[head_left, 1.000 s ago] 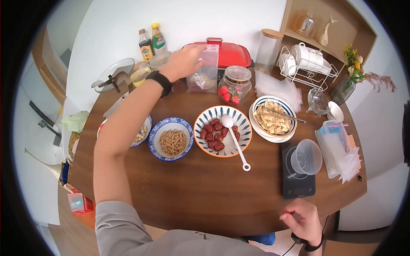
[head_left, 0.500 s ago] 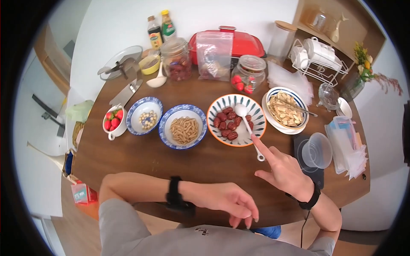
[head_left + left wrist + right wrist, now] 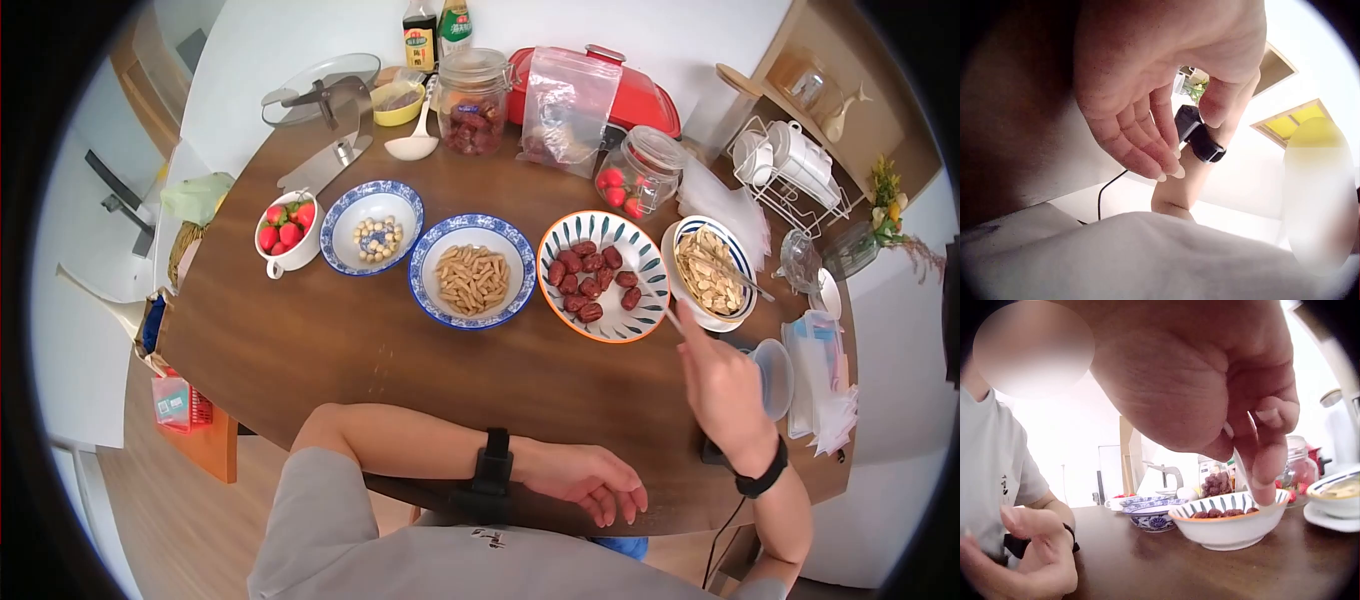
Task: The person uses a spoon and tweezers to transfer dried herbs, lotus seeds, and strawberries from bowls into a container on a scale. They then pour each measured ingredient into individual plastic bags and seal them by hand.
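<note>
One spoon (image 3: pixel 673 317), centre right, seemingly lets the right hand (image 3: pixel 728 398) gripping it reach the bowl (image 3: pixel 628 319), left hand (image 3: pixel 583 476) loose, empty.

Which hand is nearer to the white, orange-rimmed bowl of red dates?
Right. The right hand is just beside the bowl; the left hand is farther off, by the grey shirt.

A home dining or kitchen area, with food bowls (image 3: pixel 472 315), sauce bottles (image 3: pixel 420 40) and wooden shelving (image 3: pixel 800 45).
</note>
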`<act>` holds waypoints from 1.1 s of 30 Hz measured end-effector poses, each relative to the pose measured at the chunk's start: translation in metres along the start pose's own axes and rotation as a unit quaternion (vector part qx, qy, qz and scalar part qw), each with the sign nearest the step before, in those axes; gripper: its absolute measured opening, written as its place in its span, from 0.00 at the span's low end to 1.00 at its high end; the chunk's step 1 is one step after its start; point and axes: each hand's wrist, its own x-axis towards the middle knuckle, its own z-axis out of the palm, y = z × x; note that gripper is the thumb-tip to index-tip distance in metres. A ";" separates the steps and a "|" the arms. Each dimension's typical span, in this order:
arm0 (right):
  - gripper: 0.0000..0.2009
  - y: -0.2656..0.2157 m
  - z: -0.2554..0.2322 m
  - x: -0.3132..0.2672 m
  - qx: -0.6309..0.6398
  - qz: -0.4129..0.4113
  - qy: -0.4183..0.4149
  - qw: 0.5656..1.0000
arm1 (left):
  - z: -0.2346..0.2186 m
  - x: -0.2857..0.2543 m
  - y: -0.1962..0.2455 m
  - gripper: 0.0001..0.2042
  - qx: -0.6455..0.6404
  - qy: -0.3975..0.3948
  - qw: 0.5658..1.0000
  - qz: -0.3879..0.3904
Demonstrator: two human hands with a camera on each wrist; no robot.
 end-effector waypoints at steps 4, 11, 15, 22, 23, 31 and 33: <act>0.20 -0.001 -0.035 0.007 0.027 0.018 -0.008 0.999 | -0.002 -0.001 0.001 0.17 -0.001 0.004 1.000 0.010; 0.20 -0.052 -0.009 0.050 0.170 -0.112 0.025 0.979 | -0.003 0.001 -0.001 0.15 -0.003 0.005 1.000 0.006; 0.24 -0.064 0.019 0.067 0.070 -0.137 -0.031 0.988 | -0.003 0.000 -0.001 0.15 0.004 -0.002 1.000 0.008; 0.21 -0.069 0.026 0.059 0.160 -0.124 -0.074 0.977 | -0.004 0.002 -0.004 0.15 0.010 0.000 1.000 0.011; 0.21 -0.070 0.028 0.055 0.160 -0.127 -0.077 0.976 | -0.004 0.002 -0.004 0.15 0.015 0.000 1.000 0.011; 0.18 -0.079 0.039 0.054 0.463 0.094 -0.166 0.866 | 0.000 0.003 -0.005 0.15 0.027 0.006 1.000 0.009; 0.17 -0.078 0.042 0.054 0.483 0.093 -0.160 0.856 | -0.002 0.003 -0.004 0.15 0.033 0.016 0.999 0.009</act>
